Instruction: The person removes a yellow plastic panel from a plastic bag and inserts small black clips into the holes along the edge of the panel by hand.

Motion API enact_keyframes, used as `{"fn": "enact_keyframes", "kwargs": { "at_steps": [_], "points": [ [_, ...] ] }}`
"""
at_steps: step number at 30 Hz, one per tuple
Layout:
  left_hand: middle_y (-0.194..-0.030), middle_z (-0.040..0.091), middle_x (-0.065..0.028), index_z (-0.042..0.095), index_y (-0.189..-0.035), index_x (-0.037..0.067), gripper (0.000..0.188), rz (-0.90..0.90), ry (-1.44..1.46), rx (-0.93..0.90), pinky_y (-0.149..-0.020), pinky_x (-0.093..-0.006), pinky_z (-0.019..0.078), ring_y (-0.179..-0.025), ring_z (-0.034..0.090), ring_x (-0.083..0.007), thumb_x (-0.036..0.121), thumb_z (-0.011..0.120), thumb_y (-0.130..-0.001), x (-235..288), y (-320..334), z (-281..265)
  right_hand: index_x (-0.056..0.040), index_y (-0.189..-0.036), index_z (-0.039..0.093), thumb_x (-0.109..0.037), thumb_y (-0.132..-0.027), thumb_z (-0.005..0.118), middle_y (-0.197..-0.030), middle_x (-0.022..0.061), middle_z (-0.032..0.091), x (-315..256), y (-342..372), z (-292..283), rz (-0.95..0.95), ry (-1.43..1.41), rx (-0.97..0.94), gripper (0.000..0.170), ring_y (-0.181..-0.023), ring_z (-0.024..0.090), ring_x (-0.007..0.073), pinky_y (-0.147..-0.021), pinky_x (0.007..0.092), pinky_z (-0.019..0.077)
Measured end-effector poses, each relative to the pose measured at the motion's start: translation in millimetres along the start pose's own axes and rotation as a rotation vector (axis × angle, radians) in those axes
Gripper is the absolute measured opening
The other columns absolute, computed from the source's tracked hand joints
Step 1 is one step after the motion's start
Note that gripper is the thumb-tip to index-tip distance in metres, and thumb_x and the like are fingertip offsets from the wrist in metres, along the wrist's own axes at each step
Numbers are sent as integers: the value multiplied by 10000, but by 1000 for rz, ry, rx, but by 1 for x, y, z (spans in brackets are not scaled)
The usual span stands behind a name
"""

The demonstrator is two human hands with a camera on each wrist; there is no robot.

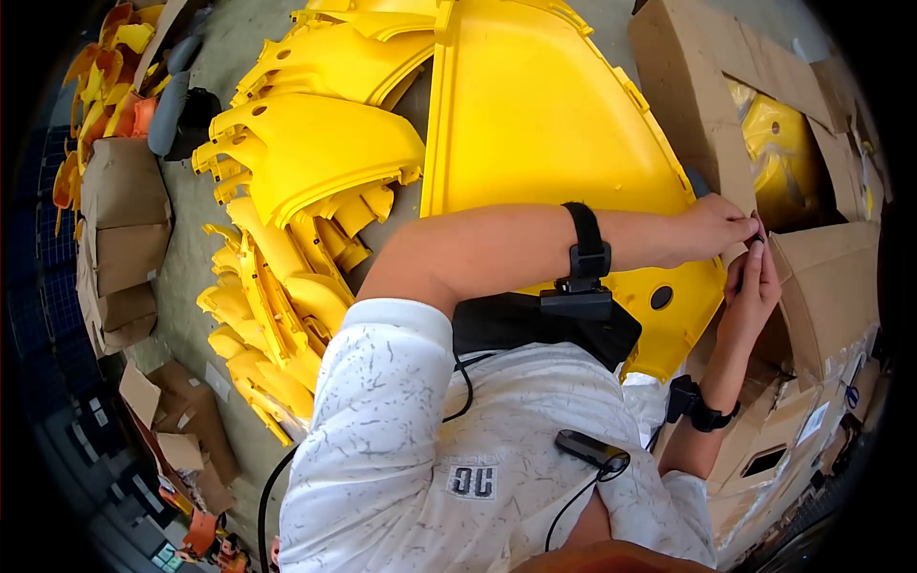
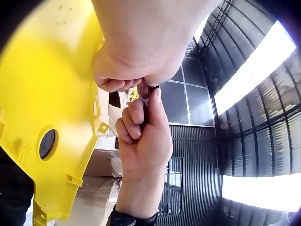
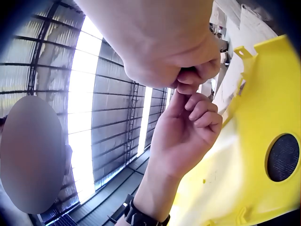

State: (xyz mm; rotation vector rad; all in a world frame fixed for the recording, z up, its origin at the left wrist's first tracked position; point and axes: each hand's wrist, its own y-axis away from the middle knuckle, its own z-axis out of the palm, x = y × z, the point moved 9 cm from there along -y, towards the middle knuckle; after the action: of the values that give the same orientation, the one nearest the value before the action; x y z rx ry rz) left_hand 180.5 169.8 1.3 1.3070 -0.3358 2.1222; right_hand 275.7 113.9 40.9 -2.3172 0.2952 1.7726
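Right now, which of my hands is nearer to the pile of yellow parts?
Your left hand, across the panel from the pile; your right hand is slightly farther out, past the panel's edge.

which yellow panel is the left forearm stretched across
The large panel with a round hole at its near end; the smaller yellow panels lie heaped to its left.

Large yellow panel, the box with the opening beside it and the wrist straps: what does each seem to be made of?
Large yellow panel: probably molded plastic, smooth and semi-gloss, with soft highlights and formed edge tabs.
Box: cardboard, matte brown, with creased flaps.
Wrist straps: matte black, likely woven fabric, since they wrap flat around the wrists; rubber is possible.
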Motion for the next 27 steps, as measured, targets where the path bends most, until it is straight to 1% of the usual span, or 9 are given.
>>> {"fn": "enact_keyframes", "kwargs": {
  "at_steps": [4,9,12,14,17,18,21,23,27],
  "points": [
    [-1010,688,-107,691,-1062,-10,367,-57,-37,-10,-883,-321,457,-981,595,-152,326,568,-982,-5,0,-4,-15,-1307,593,-166,-1007,542,-687,-76,468,1,-2,-2,-23,51,38,340,-564,338,-5,-491,169,226],
    [-956,687,-78,693,-1047,-11,347,-21,-73,-26,-825,-312,471,-931,590,-136,308,578,-977,-11,-7,0,11,-1171,674,-107,-931,652,-823,-27,632,-18,-2,-18,-161,310,160,268,-675,500,27,-598,168,377],
    [-940,698,-84,701,-1014,14,311,-3,-159,-50,-787,-344,485,-894,625,-186,296,586,-952,0,1,-1,32,-1104,683,-93,-913,671,-898,14,676,-17,1,-27,-142,352,178,228,-760,570,60,-686,186,436],
    [-918,693,-105,702,-943,52,266,219,-630,83,-758,-400,494,-878,640,-279,295,600,-909,16,-9,-3,43,-1065,681,-90,-900,685,-870,23,674,-15,-1,-40,-150,229,236,212,-776,583,63,-694,188,443],
    [-875,642,-77,679,-904,122,250,754,-1269,105,-799,-435,450,-916,614,-290,365,629,-877,54,2,10,-17,-1044,684,-120,-896,687,-819,28,681,3,-6,-62,54,-11,251,180,-499,354,-14,-441,169,219],
    [-902,625,-61,674,-928,136,263,840,-1429,76,-810,-432,430,-931,603,-274,390,644,-866,54,-1,10,-12,-1043,676,-119,-901,680,-832,44,694,11,-11,-68,73,-58,208,178,-484,349,-12,-432,168,224],
    [-918,615,-59,680,-901,120,286,909,-1462,5,-818,-420,442,-925,603,-268,402,652,-863,51,0,0,8,-1028,688,-120,-903,679,-876,63,713,24,-20,-86,102,-4,177,179,-476,337,-12,-416,177,211],
    [-929,610,-67,688,-870,106,326,750,-1562,-128,-797,-386,468,-913,611,-250,428,641,-878,35,-6,-4,16,-1018,697,-117,-899,684,-878,62,715,25,-22,-92,112,56,186,179,-477,336,-11,-415,180,210],
    [-902,615,-71,696,-881,83,375,670,-1536,-41,-726,-345,505,-839,635,-249,447,607,-908,30,-10,-9,27,-1021,706,-82,-885,693,-896,71,718,40,-18,-88,183,76,118,175,-489,356,-8,-423,176,226]
  ]
}}
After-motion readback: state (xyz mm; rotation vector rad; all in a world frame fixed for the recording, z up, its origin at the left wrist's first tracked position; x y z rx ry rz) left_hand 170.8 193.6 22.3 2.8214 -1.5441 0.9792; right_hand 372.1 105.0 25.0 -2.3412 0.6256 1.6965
